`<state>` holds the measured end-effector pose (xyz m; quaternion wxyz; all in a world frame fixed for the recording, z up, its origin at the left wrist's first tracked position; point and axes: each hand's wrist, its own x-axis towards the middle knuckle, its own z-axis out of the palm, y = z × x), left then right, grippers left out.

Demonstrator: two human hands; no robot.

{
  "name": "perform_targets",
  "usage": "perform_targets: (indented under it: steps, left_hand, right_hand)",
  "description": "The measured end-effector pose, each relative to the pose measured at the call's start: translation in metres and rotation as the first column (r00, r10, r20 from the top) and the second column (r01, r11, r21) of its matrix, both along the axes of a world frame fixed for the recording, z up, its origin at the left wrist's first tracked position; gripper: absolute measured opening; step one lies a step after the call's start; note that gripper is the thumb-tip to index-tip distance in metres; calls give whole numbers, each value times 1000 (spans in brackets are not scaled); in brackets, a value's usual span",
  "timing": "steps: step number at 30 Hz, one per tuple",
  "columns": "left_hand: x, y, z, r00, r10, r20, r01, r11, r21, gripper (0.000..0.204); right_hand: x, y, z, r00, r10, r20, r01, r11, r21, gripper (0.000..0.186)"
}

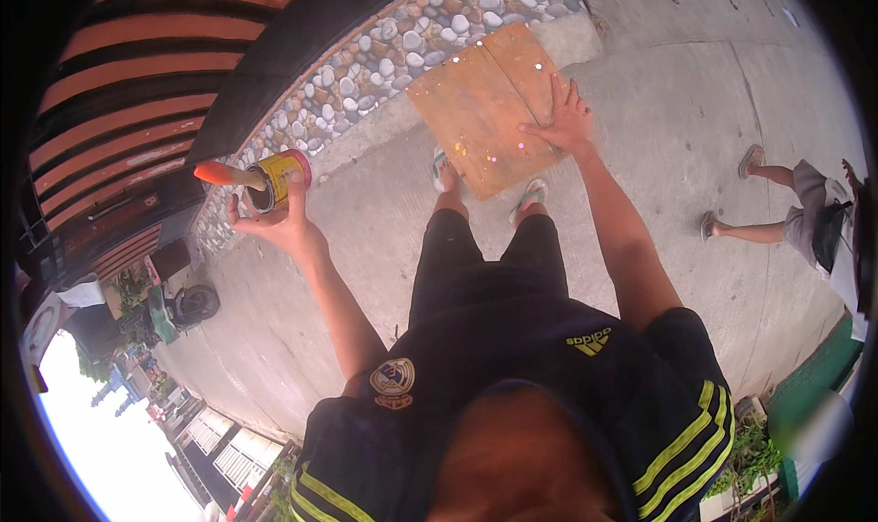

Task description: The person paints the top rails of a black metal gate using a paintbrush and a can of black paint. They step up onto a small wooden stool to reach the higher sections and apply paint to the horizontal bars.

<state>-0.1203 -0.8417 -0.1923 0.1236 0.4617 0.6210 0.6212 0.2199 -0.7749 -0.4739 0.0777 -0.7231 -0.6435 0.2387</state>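
My left hand (294, 227) is wrapped round a small yellow-labelled tin can (277, 169) with a dark mouth, held out to the left and tilted. Out of the can's mouth sticks a brush-like handle (227, 174), pale wood near the can and bright orange at its end; whatever is on its other end is hidden inside. My right hand (569, 127) lies on the right part of a square brown wooden board (471, 115), its fingers spread. A seam line crosses the board, and small white and yellow specks dot its face. My sandalled feet show just below the board.
A pebble-covered strip (412, 42) with a concrete ledge runs beside a red-and-black slatted wall (155, 60). Another person (805, 206) walks on the concrete pavement at the right. A motorcycle (187, 307) stands at the far left. Green plants (750, 458) grow at the lower right.
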Motion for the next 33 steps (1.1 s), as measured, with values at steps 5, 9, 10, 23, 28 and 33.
perform_targets:
  steps: [5,9,10,23,28,33]
  left_hand:
    - [13,-26,32,994,73,76,-73,997,-7,84]
    - [2,-49,66,985,155,73,-153,988,-26,80]
    - [-1,-54,78,985,165,56,-163,986,-33,79]
    - [1,-76,130,953,295,-64,-293,956,31,85]
    - [24,-57,94,983,181,-35,-180,983,39,83]
    - [31,-51,73,985,154,-81,-150,987,56,80]
  right_hand:
    - [-2,6,-5,999,-35,7,35,999,-9,139]
    - [-3,1,-9,998,-61,-7,61,998,3,137]
    - [-4,-1,-7,999,-50,-14,50,999,4,137]
    - [19,-28,6,975,-220,10,220,970,-100,134]
    - [21,-37,3,970,-243,27,244,966,-90,136]
    - [26,-30,25,989,-147,8,146,968,-204,135]
